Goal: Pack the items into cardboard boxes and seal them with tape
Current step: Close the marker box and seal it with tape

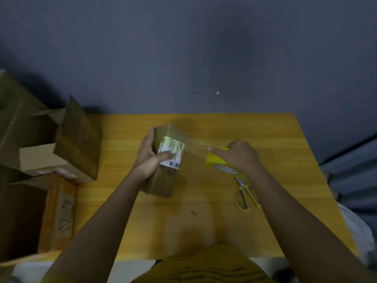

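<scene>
— What have the fingers got?

— The left hand [150, 155] wraps the small brown cardboard box [163, 172] at the table's centre, thumb pressed flat on its white printed shipping label [171, 152], fingers curled round the far side. The right hand [240, 155], at three o'clock from the box, grips a yellow plastic tape dispenser [217, 161], with a clear strip of tape [193, 144] stretched from it back to the box top.

— So how far along?

— This box looks closed and is mid-sealing, I'd say; the strip isn't cut or smoothed down yet. The yellow-handled scissors [245, 194] lie at five o'clock from the box, untouched, on the yellow-orange wooden table [204, 221].

— And the rest?

— At nine o'clock, off the table's left edge, a heap of larger cardboard boxes [51, 160]. I count about four, some with flaps open, plus one orange printed carton [59, 211]. Whether those are packed, I can't tell.

— Counts?

— One box in hand, one dispenser, one pair of scissors, two hands.
</scene>
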{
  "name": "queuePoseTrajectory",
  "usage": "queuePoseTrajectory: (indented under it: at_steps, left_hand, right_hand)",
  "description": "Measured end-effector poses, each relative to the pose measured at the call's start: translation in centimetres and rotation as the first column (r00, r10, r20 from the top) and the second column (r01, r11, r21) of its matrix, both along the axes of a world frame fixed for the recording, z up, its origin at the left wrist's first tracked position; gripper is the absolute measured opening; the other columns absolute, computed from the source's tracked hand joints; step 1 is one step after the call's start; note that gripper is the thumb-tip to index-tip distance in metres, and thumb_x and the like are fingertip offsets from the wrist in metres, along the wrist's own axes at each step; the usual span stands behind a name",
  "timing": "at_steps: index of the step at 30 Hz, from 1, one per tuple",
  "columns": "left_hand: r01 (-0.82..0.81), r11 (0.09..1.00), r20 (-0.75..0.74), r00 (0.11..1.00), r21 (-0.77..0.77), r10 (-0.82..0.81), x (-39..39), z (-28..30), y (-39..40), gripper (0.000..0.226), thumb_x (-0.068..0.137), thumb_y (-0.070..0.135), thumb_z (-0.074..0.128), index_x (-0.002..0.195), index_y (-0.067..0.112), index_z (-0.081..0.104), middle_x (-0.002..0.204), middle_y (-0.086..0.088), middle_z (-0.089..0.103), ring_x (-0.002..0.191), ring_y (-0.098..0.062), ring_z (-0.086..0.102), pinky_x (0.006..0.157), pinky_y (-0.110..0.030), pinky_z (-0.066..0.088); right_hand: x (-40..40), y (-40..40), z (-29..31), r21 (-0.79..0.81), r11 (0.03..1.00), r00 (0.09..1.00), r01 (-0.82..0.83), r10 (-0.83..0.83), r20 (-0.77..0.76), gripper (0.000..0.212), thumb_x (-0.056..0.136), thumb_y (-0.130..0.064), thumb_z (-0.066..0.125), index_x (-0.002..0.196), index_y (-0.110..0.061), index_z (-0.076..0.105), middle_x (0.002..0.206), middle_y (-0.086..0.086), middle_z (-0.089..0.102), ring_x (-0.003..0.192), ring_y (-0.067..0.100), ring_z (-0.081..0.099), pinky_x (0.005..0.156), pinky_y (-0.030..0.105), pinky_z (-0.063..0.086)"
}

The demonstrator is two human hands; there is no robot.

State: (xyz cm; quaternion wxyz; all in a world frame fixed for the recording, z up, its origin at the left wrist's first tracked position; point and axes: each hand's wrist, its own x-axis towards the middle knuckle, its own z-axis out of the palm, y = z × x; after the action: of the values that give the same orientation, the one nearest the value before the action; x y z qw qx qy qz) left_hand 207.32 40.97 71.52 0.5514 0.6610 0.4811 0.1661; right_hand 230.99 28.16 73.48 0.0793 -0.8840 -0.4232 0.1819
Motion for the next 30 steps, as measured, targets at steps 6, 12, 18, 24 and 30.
queuePoseTrajectory:
  at_steps: [6,12,18,24,30]
  left_hand:
    - [-0.036,0.982,0.346,0.933,-0.186,0.1,-0.6,3.4,1.3,0.114,0.052,0.036,0.083,0.146,0.05,0.019,0.14,0.006,0.049,0.113,-0.024,0.062,0.088,-0.049,0.054]
    - [0.007,0.965,0.468,0.875,-0.26,0.12,-0.8,4.9,1.7,0.106,0.057,0.022,0.08,0.147,0.04,0.027,0.12,0.006,0.066,0.101,-0.025,0.069,0.068,-0.035,0.056]
    - [0.161,0.931,0.546,0.836,-0.328,0.048,-1.5,5.2,1.1,0.078,0.067,0.014,0.067,0.141,0.024,0.042,0.111,-0.008,0.069,0.089,-0.026,0.069,0.065,-0.034,0.055]
    - [0.2,0.877,0.507,0.86,-0.436,0.056,-2.7,3.3,0.5,0.073,0.066,0.012,0.067,0.135,0.019,0.043,0.106,-0.012,0.068,0.086,-0.029,0.068,0.064,-0.036,0.056]
    - [0.102,0.749,0.368,0.908,-0.655,0.198,-4.1,-3.5,-1.5,0.082,0.06,0.004,0.064,0.137,0.008,0.036,0.112,-0.021,0.059,0.095,-0.037,0.062,0.075,-0.045,0.054]
  right_hand:
    - [-1.3,2.3,3.0,0.16,0.987,1.0,0.001,0.0,-0.01,0.087,0.066,-0.09,0.042,0.074,-0.006,0.065,0.074,0.006,0.064,0.076,0.028,0.062,0.056,0.031,0.041]
    - [-2.2,3.4,4.4,0.176,0.983,0.996,0.048,-0.034,-0.082,0.076,0.067,-0.088,0.046,0.057,-0.013,0.043,0.059,0.002,0.05,0.062,0.023,0.055,0.052,0.03,0.03]
    - [-3.7,4.9,4.2,0.174,0.985,0.996,-0.023,0.038,-0.084,0.103,0.065,-0.091,0.044,0.108,0.001,0.066,0.112,0.013,0.067,0.098,0.027,0.064,0.082,0.041,0.053]
    - [-5.5,5.5,3.2,0.067,0.985,0.986,-0.161,0.157,0.062,0.085,0.069,-0.089,0.042,0.071,-0.008,0.066,0.079,0.007,0.068,0.079,0.027,0.065,0.067,0.034,0.048]
    - [-8.1,6.2,-1.2,-0.261,0.943,0.936,-0.207,0.269,0.229,0.07,0.076,-0.085,0.039,0.057,-0.017,0.044,0.06,-0.001,0.044,0.065,0.022,0.046,0.094,0.044,0.034]
